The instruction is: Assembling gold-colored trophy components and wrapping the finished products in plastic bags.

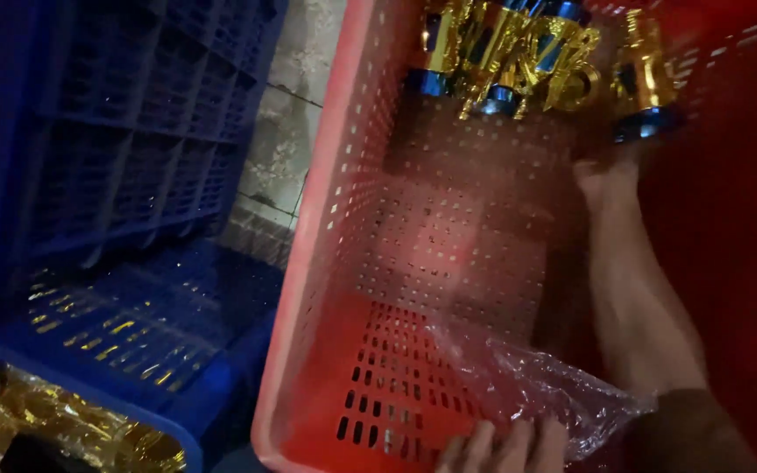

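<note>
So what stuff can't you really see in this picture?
- Right hand, head view: its fingers are hidden among the gold and blue trophy pieces, so its grip is unclear.
- Left hand: cut off by the bottom edge; only fingertips show on the clear plastic bag.
- Gold items under the blue crate: dark, blurred, partly covered.
- Red crate: far end cut off by the top edge.

This looks like a packing or storage area of a small workshop or warehouse, not a home. Just beyond the fingers (501, 447) gripping its near rim stands a large red perforated plastic crate (326, 263), with shiny gold-and-blue trophy-like cups (519, 52) heaped at its far end. To the fingers' left sits a blue crate (133, 175) (stacked over gold pieces in wrapping (63, 429)), and bare stained concrete floor (286, 131) shows between.
</note>
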